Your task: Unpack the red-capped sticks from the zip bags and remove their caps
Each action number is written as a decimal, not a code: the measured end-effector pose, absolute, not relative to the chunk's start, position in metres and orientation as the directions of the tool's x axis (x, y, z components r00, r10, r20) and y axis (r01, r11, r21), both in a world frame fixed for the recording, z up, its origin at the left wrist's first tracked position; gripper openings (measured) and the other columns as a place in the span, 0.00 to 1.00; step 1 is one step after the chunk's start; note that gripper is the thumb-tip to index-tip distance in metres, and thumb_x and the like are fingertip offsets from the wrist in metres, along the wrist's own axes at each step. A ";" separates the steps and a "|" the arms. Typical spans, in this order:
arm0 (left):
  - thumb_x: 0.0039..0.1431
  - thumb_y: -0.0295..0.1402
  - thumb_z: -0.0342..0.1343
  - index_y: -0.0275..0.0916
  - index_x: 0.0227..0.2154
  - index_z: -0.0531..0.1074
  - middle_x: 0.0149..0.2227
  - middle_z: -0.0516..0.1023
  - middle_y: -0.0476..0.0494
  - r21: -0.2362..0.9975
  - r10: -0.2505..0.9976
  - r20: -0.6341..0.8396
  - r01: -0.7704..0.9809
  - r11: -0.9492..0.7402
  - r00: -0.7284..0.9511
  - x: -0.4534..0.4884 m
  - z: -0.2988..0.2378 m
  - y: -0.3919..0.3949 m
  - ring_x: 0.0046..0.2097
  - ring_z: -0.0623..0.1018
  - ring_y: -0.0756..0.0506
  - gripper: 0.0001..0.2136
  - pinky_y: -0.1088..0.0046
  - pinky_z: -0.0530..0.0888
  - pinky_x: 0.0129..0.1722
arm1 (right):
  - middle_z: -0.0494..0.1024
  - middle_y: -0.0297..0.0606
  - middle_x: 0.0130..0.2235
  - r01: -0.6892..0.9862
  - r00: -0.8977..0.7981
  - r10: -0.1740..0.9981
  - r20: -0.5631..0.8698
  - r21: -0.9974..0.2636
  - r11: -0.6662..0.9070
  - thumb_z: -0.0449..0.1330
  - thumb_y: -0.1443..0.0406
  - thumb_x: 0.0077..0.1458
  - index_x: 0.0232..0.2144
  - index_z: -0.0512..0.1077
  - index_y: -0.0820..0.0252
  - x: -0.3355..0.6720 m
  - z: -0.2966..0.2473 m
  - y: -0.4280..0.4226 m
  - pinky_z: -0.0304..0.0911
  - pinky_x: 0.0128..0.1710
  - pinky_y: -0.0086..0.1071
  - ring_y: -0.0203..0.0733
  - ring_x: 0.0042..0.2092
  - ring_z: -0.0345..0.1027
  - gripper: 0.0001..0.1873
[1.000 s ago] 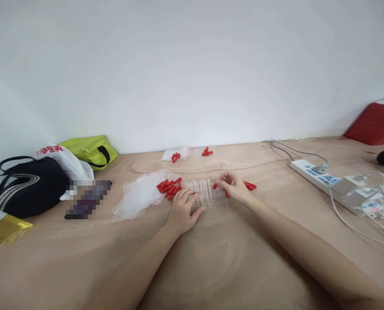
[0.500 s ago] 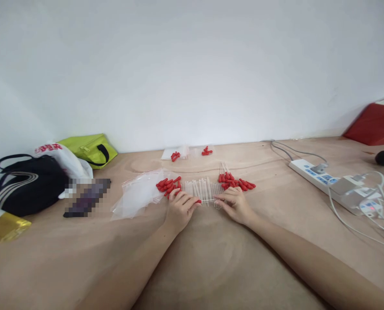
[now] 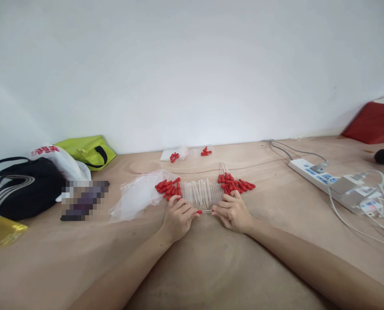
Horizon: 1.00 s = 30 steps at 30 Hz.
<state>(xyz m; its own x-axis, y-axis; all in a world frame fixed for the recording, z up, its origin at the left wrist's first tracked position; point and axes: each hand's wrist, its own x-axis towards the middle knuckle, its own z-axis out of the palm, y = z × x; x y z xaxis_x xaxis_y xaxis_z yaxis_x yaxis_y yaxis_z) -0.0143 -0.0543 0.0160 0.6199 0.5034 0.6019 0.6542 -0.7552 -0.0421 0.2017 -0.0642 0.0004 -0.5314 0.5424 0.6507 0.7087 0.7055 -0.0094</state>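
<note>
My left hand (image 3: 180, 217) pinches a red rubber dropper bulb (image 3: 199, 212), of which only the end shows. Opposite it, my right hand (image 3: 232, 212) is closed on a thin clear dropper tube (image 3: 206, 211). The tube lies level between both hands, its left end meeting the bulb. Just beyond them is a row of clear dropper tubes (image 3: 200, 192) side by side. Loose red bulbs (image 3: 168, 187) lie left of the row. More red bulbs (image 3: 240, 185) are heaped at its right, where several droppers (image 3: 224, 172) have tubes pointing to the wall.
Clear zip bags (image 3: 137, 193) are stacked at left. Two bags with red bulbs (image 3: 174, 157) (image 3: 206, 151) lie near the wall. A power strip (image 3: 311, 174) with cables is at right. A black bag (image 3: 27, 189), a green bag (image 3: 88, 150) and a blurred dark object (image 3: 85, 201) are far left.
Both hands have come slightly nearer to me with the bulb and tube, off the row of tubes. The view has shifted slightly.
</note>
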 end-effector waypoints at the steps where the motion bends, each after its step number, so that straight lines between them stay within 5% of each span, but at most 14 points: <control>1: 0.60 0.33 0.46 0.42 0.24 0.71 0.22 0.73 0.51 -0.039 0.504 0.602 0.654 -0.756 0.619 -0.014 0.017 -0.055 0.29 0.70 0.49 0.12 0.63 0.61 0.44 | 0.67 0.33 0.19 0.708 -0.530 0.543 0.652 -0.012 0.706 0.49 0.63 0.57 0.26 0.73 0.58 0.201 0.000 -0.064 0.38 0.31 0.34 0.35 0.28 0.52 0.15; 9: 0.60 0.32 0.45 0.41 0.23 0.71 0.21 0.73 0.49 0.039 0.543 0.662 0.700 -0.713 0.517 -0.019 0.015 -0.053 0.30 0.71 0.49 0.13 0.65 0.63 0.40 | 0.67 0.33 0.20 0.744 -0.449 0.586 0.675 -0.080 0.663 0.50 0.64 0.56 0.25 0.73 0.58 0.206 0.001 -0.065 0.41 0.32 0.34 0.35 0.28 0.53 0.14; 14: 0.58 0.34 0.46 0.40 0.33 0.72 0.31 0.73 0.45 0.230 0.606 0.769 0.795 -0.561 0.205 -0.042 0.017 -0.036 0.35 0.72 0.47 0.10 0.69 0.69 0.38 | 0.70 0.35 0.23 0.860 -0.215 0.672 0.709 -0.189 0.474 0.48 0.65 0.56 0.37 0.73 0.60 0.208 0.000 -0.059 0.43 0.32 0.33 0.35 0.30 0.58 0.14; 20: 0.54 0.35 0.46 0.37 0.35 0.72 0.31 0.70 0.44 0.420 0.683 0.720 0.861 -0.288 -0.123 -0.079 0.019 -0.009 0.29 0.72 0.48 0.12 0.71 0.71 0.32 | 0.73 0.39 0.28 0.967 -0.111 0.760 0.641 -0.108 0.232 0.49 0.68 0.53 0.41 0.71 0.60 0.197 0.005 -0.044 0.41 0.34 0.35 0.39 0.33 0.62 0.16; 30: 0.50 0.37 0.49 0.36 0.35 0.71 0.29 0.70 0.46 0.511 0.807 0.568 0.838 -0.190 -0.164 -0.083 0.006 -0.003 0.23 0.70 0.50 0.13 0.71 0.72 0.29 | 0.74 0.42 0.31 0.986 -0.119 0.904 0.411 -0.062 0.158 0.47 0.65 0.53 0.35 0.70 0.64 0.176 0.011 -0.047 0.41 0.34 0.36 0.41 0.31 0.65 0.13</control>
